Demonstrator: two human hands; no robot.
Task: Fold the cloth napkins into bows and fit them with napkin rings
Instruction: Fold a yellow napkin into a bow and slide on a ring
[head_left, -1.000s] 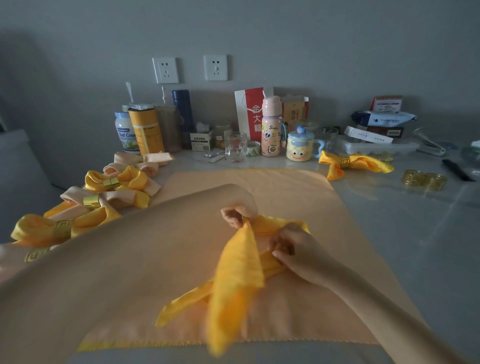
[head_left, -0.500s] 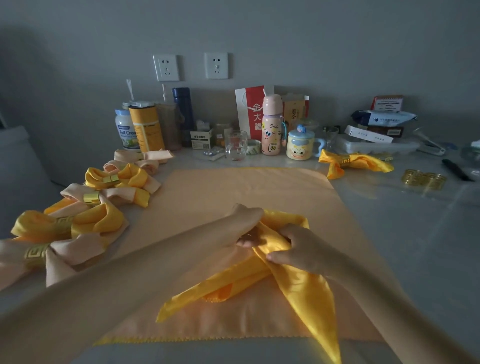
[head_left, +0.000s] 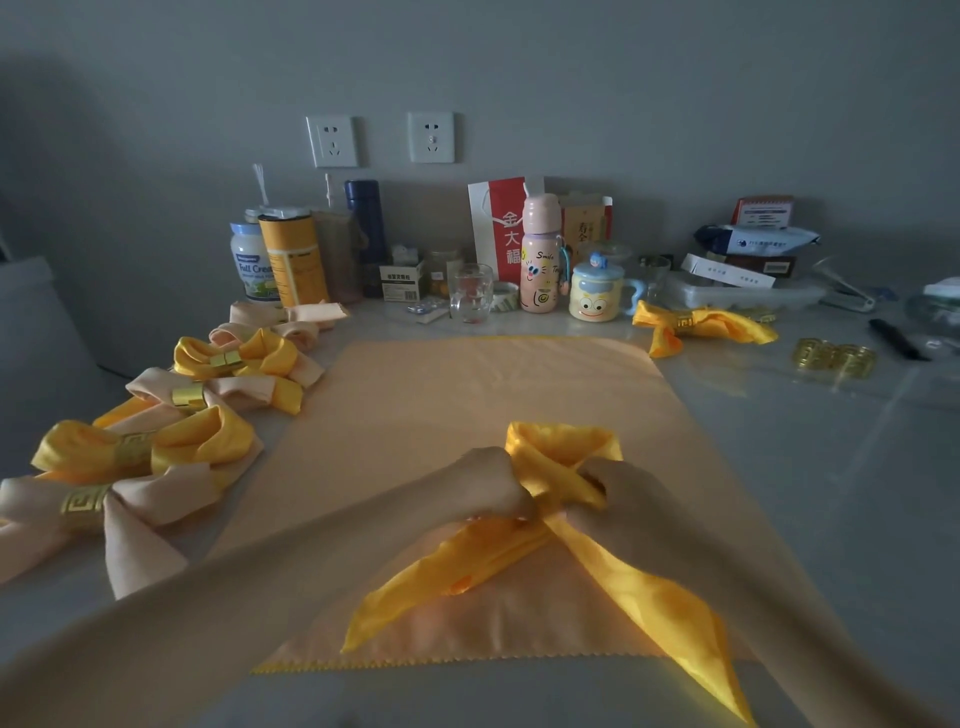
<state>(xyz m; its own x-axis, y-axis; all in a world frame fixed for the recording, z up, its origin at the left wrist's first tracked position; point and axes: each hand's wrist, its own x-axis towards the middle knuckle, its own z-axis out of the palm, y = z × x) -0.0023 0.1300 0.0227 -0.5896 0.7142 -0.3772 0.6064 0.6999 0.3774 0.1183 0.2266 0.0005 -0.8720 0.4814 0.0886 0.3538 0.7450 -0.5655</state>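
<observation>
Yellow napkin (head_left: 561, 457) — looped, two tails crossing toward the worktop's near edge — pinched by left hand (head_left: 493, 483) and right hand (head_left: 623, 499).

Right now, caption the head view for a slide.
Left hand and right hand pinch a crossed yellow napkin on peach cloth.

1 yellow napkin (head_left: 563, 447): looped, 2 tails crossed, lying on flat peach cloth (head_left: 467, 395). Loose gold napkin rings (head_left: 834, 357) right of cloth.
</observation>
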